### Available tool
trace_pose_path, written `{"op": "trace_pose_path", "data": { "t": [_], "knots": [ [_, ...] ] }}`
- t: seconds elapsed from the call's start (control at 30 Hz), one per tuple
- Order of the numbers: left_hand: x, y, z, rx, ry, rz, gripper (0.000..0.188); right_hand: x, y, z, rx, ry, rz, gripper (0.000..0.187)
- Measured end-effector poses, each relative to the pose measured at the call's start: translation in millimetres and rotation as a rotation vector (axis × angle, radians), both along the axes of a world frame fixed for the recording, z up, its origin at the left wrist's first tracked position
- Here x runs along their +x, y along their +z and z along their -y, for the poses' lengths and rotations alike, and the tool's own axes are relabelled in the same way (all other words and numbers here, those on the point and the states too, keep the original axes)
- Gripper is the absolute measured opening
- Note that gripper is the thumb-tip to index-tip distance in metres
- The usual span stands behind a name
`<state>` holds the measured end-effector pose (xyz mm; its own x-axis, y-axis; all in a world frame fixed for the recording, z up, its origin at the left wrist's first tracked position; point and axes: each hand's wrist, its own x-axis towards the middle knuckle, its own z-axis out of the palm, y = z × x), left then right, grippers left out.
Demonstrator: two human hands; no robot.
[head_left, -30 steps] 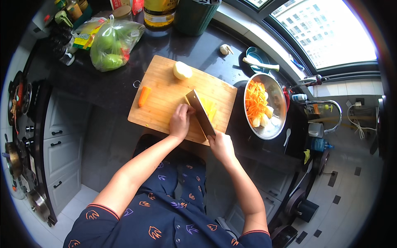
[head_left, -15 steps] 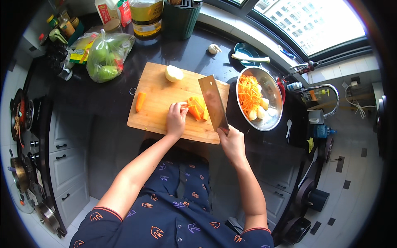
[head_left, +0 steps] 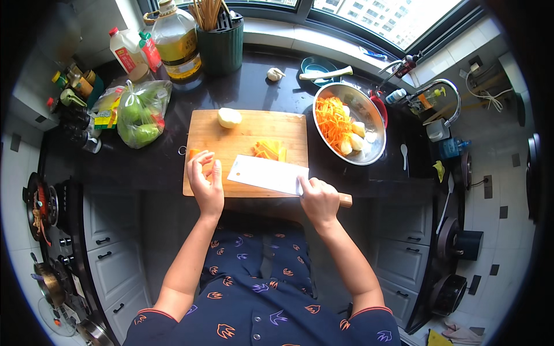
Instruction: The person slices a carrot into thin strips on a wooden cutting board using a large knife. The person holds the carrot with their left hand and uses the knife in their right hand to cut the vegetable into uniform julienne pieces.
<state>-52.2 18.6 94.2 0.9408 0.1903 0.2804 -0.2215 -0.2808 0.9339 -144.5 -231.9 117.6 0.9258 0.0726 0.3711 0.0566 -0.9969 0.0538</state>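
My right hand [head_left: 319,200] grips a cleaver [head_left: 265,174] by its wooden handle. The broad blade is turned flat and points left over the near part of a wooden cutting board [head_left: 248,132]. Just beyond the blade lies a small stack of carrot slices [head_left: 269,150]. My left hand [head_left: 206,181] is raised at the board's left edge, fingers loosely curled, thumb apart and nothing in it. It partly hides a carrot piece [head_left: 194,154]. A pale peeled vegetable [head_left: 229,118], perhaps a potato, sits at the board's far left.
Right of the board, a metal bowl [head_left: 378,130] holds shredded carrot [head_left: 333,124] and pale peeled pieces. Behind are a garlic bulb [head_left: 275,74] and a teal dish [head_left: 317,64]. A bag of green vegetables [head_left: 141,115], an oil jug [head_left: 178,43] and a utensil holder [head_left: 220,49] stand back left.
My left hand has left the carrot slices and moved left beside the carrot piece. The cleaver has swung from standing beside the slices to flat in front of them. The view has shifted.
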Motion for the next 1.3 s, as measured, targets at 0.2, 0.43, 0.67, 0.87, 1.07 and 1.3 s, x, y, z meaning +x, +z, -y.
{"op": "trace_pose_path", "data": {
  "t": [0.2, 0.43, 0.67, 0.87, 1.07, 1.3],
  "knots": [
    [-11, 8, -2, 0.091, -0.119, 0.041, 0.013, -12, -1, -6, 0.378, -0.227, -0.065, 0.008],
    [15, 1, 36, 0.412, -0.433, 0.018, 0.022, -29, 1, 19, 0.908, -0.594, -0.102, 0.014],
    [69, -33, 113, 0.872, -0.681, 0.014, 0.047, -30, -3, 21, 1.233, -0.597, -0.114, 0.017],
    [71, -53, 143, 1.101, -0.715, 0.086, 0.045, -46, -35, 21, 1.251, -0.646, -0.098, 0.019],
    [77, -51, 155, 1.143, -0.71, 0.039, 0.038, -51, -52, 30, 1.264, -0.658, -0.134, 0.02],
    [101, -54, 154, 0.664, -0.897, -0.247, 0.034, -46, -41, 35, 1.367, -0.613, -0.09, 0.016]
  ]
}}
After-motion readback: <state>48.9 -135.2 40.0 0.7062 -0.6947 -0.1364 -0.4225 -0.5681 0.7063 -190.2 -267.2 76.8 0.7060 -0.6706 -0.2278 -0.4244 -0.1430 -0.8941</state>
